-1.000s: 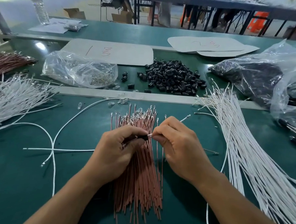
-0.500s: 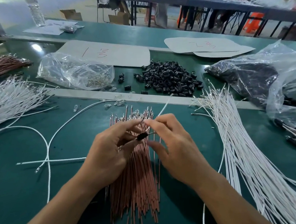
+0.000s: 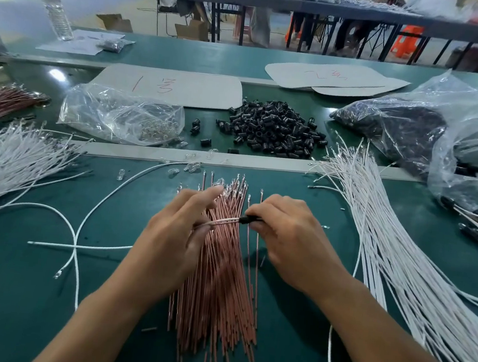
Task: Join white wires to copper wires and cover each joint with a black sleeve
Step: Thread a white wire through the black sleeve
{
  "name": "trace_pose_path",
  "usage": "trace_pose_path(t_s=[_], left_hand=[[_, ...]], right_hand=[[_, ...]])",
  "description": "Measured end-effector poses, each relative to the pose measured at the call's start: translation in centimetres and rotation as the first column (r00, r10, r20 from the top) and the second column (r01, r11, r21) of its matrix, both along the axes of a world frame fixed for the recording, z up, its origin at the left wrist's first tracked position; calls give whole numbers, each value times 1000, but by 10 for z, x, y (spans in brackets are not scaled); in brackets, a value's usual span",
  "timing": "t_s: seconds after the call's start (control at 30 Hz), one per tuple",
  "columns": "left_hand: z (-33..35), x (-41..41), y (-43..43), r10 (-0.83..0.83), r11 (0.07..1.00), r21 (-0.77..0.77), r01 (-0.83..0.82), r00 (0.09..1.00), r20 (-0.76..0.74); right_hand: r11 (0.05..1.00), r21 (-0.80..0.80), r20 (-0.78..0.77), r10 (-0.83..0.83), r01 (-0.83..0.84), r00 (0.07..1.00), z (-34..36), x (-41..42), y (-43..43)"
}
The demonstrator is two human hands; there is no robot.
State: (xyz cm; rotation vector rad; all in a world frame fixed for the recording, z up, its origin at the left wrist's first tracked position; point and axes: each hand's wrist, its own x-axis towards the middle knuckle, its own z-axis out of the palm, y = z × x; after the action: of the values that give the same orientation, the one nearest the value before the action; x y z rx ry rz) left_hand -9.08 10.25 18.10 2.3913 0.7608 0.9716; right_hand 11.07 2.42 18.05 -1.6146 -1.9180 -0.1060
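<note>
Thin, stiff copper wires (image 3: 215, 289) lie heaped on the green bench (image 3: 15, 305), under both hands. The left hand (image 3: 173, 241) pinches one wire (image 3: 222, 222) in its grip; the right hand (image 3: 290, 238) pinches a small black sleeve (image 3: 250, 219) on its end — the covering step, I think. Next it needs a snug push over the joint. Bendy white wires (image 3: 400, 254) lie right, stubby black tubes (image 3: 275, 129) farther back.
</note>
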Motion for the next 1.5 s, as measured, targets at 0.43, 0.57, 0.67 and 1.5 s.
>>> trace_pose_path(t_s=[0.43,0.57,0.67,1.5], left_hand=[[2,-7,0,44,993,121,-16,972,-231],[2,6,-9,-93,995,23,97,984,-150],[1,0,-1,-11,1000,7,12,993,-120],[-3,10,-12,-7,1000,-6,6,997,-83]], right_hand=[[996,-16,-93,86,-88,992,-1,-6,-2],[982,-3,-223,181,-187,958,-5,-14,-1],[994,-71,-427,40,-78,903,-5,-2,-1],[983,-129,-716,0,-132,698,-14,-7,-4]])
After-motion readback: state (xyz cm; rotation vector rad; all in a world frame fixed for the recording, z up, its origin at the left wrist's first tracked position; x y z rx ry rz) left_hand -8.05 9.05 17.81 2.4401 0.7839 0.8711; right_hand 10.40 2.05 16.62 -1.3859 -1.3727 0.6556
